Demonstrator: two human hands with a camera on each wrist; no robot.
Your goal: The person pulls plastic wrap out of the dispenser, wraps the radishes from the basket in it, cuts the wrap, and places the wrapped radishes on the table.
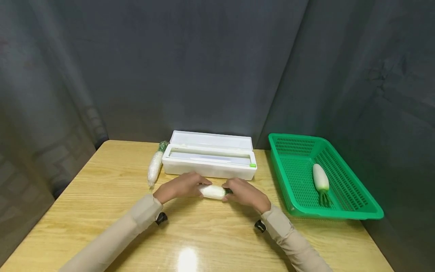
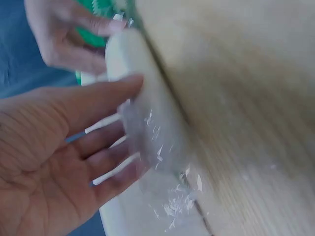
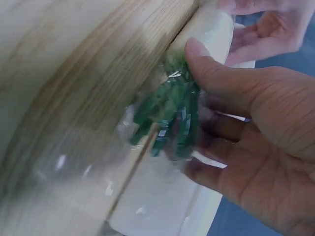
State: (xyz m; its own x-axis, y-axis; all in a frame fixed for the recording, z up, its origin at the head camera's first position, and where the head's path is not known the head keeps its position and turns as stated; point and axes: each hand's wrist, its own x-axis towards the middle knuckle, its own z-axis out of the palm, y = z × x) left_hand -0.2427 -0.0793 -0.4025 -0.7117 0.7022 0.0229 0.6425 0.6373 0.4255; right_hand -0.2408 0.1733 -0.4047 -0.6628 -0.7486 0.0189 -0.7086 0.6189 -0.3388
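Between my two hands, a white radish (image 1: 213, 192) lies crosswise over the table, wrapped in clear plastic film (image 2: 172, 206). My left hand (image 1: 185, 186) grips its root end, thumb on the near side and fingers behind. The leafy end is held by my right hand (image 1: 245, 193), whose thumb presses near the base of the green stems (image 3: 170, 110). Loose film sticks out past both ends in the wrist views. Just behind the hands stands a white cling film box (image 1: 209, 172) with its lid raised and a green slider at the right.
Left of the box lies another film-wrapped radish (image 1: 155, 166). At the right, a green plastic basket (image 1: 282, 181) holds an unwrapped radish (image 1: 320, 176). A dark grey curtain (image 1: 190, 68) hangs behind the wooden table (image 1: 210, 234).
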